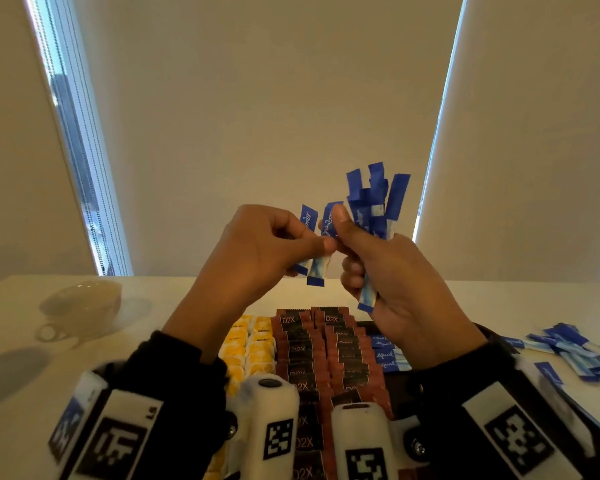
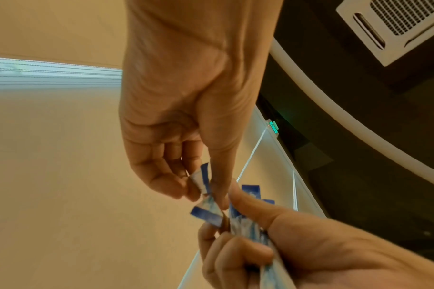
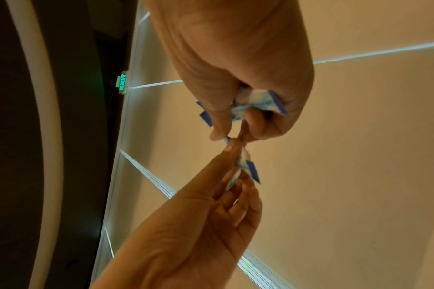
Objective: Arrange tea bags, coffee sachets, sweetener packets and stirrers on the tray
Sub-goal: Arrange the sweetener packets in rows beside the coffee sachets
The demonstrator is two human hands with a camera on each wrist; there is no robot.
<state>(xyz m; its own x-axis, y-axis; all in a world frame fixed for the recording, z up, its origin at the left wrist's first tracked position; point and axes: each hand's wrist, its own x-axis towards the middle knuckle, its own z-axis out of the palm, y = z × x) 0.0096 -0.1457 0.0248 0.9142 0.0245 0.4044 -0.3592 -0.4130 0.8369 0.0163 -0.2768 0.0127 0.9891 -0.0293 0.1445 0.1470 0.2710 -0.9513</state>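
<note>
1. Sweetener packets (image 1: 378, 202), blue and white: a fanned bunch is held up in the air above the tray, gripped by the right hand (image 1: 395, 289), whose fingers (image 1: 352, 271) curl round the bunch's lower ends.
2. Left hand (image 1: 257, 247): its fingers (image 2: 166, 183) and thumb pinch two packets (image 1: 317, 244) just beside the bunch, thumb tip to thumb tip with the right hand. Judged: packets are being sorted or drawn off for laying down.
3. Tray (image 1: 400, 400), dark, on the counter (image 1: 174, 292) below the hands: only parts of it show.
4. Tea bags (image 1: 253, 348), yellow: set in two columns at the tray's left. Looks done, though the near end is hidden by the wrists.
5. Coffee sachets (image 1: 312, 344), brown and black: two overlapping columns in the middle. Looks done.
6. Sweetener row (image 1: 385, 355): a few packets lie stacked at the tray's right, beside the coffee. Started, not finished.
7. Loose packets (image 1: 575, 348): a heap lies on the counter to the right, well apart from the row. These are left to place.
8. Stirrers: none visible anywhere. That step appears not yet begun.
9. Cup (image 1: 84, 303), pale, on the counter at far left, apart from the tray.
10. Overall judgement: roughly half to two-thirds complete.
</note>
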